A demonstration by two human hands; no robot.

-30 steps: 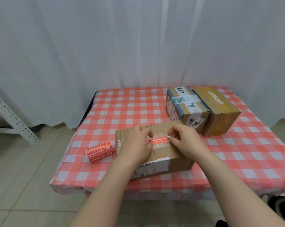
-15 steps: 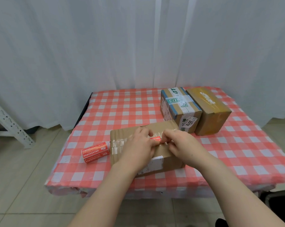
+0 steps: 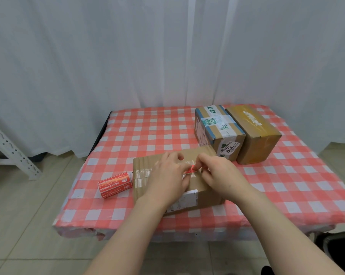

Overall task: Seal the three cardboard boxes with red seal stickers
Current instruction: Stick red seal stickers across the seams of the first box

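A flat cardboard box (image 3: 204, 188) lies near the table's front edge, with clear tape across its left part. On its top a red seal sticker (image 3: 191, 170) shows between my hands, and only a small part of it is visible. My left hand (image 3: 167, 176) lies over the box top and pinches the sticker's left end. The right end is pinched by the curled fingers of my right hand (image 3: 221, 173). A red roll of seal stickers (image 3: 115, 184) lies just left of the box. Two more boxes stand behind: one with green-printed tape (image 3: 217, 126) and a brown taped one (image 3: 255, 133).
The table (image 3: 147, 132) wears a red-and-white checked cloth and stands in front of a white curtain. A white metal rack leg (image 3: 11, 153) slants on the tiled floor at the left. A dark object (image 3: 338, 247) sits on the floor at the lower right.
The sticker lay stretched out between my hands a second ago. My hands have closed in toward each other, and now only a small part of it shows.
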